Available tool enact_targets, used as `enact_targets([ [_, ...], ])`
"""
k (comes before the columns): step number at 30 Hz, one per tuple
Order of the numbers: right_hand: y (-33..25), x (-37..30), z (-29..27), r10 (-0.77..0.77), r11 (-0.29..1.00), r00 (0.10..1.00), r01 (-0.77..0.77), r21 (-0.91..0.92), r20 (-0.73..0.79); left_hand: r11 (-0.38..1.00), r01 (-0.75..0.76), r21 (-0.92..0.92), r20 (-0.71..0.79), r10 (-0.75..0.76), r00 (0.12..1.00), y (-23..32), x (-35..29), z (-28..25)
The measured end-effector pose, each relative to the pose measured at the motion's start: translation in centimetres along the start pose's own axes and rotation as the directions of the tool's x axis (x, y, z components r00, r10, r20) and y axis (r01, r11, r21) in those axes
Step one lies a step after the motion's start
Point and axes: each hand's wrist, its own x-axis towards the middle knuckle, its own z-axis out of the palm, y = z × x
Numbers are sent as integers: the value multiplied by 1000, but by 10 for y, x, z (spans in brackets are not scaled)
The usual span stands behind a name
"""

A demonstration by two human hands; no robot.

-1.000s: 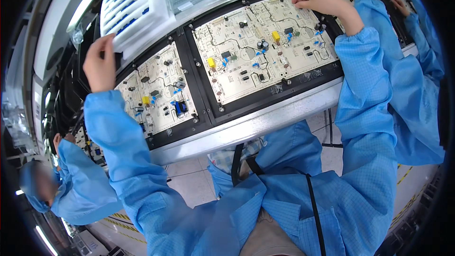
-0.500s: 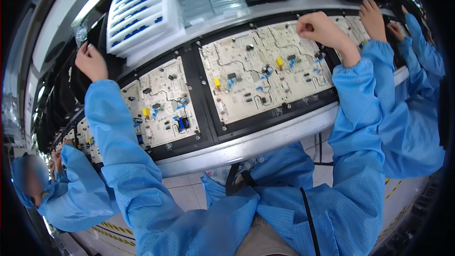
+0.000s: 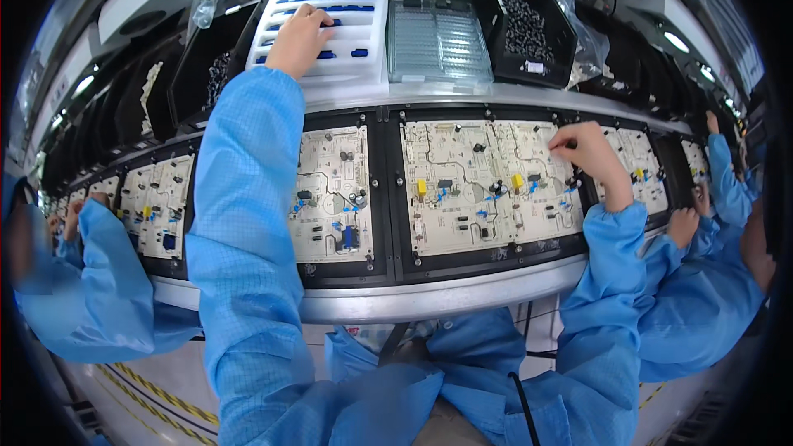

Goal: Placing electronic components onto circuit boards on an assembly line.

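My left hand [image 3: 299, 40] reaches over a white foam tray [image 3: 376, 37] that holds rows of blue components. Its fingers are bent together, with the tips at one small blue component [image 3: 332, 23] in a row. Over the right part of a pale circuit board [image 3: 462, 227] hovers my right hand [image 3: 593, 154], thumb and fingertips pressed together. Whatever may be between them is too small to make out. Yellow, black and blue parts stand on that board. A second circuit board [image 3: 330, 165], with a larger blue part near its lower edge, lies beside my left sleeve.
A stack of clear plastic trays [image 3: 438, 37] stands right of the foam tray. Black bins [image 3: 529, 25] of small parts line the back. Boards sit in black frames [image 3: 388, 198] behind a metal rail [image 3: 429, 301]. Co-workers in blue work on both sides; one's hand [image 3: 683, 227] is at the right.
My left hand has moved from beside the dark bins onto the foam tray. My right hand stays pinched above the board. The view has shifted, and the right co-worker's hand has come down.
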Motion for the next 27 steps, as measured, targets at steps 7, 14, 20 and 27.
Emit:
enact_targets([
  [7,-104,112,-16,-413,875,904,361,-322,-107,1000,10,17,157,-13,988,-12,4,-18],
  [14,-73,310,46,-348,839,909,192,-508,-231,993,-38,111,158,20,987,-16,22,-1],
  [20,1,380,36,-358,799,894,144,-583,-270,986,-124,109,204,100,974,-6,34,12],
  [27,-47,350,49,-447,825,855,280,-491,-264,914,-353,200,-163,386,908,-19,7,13],
])
